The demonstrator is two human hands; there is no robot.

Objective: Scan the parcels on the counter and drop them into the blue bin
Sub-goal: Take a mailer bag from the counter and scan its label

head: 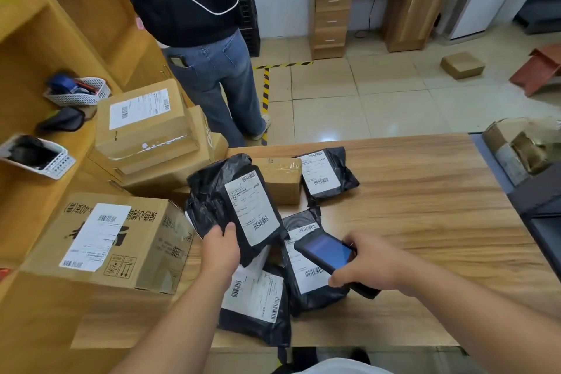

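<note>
Left hand [220,247] grips a black poly mailer [235,209] by its lower left edge, thumb on top, fingers curled under. Bag is lifted off the pile and tilted so its white label [251,206] w/ barcodes faces up toward the camera, prob so the scanner gets a clean read w/o glare or wrinkles.

Right hand [368,264] is wrapped round a handheld scanner [328,250], screen lit blue and facing up, nose aimed left at the held bag. Held low and near the label, not touching it, so looks like scan step in progress, not drop.

Other parcels lie on the wood surface [425,206]: two black mailers [306,276] [258,304] under and just below the hands, labels up, overlapping. Another black mailer [326,174] further back, touching a small brown box [280,179]. Labels up = easy to grab and scan next, imo.

Big cartons stacked at left [145,127], one nearer w/ printed text [112,240]; can't tell if they're part of the batch.

Blue bin: not clearly in view. A bin-like container w/ cardboard in it sits at right edge [522,149], colour unclear, can't confirm.

Second person stands at back left [197,24], facing the shelves, well apart from the hands.

Most of the pile not yet done.
</note>
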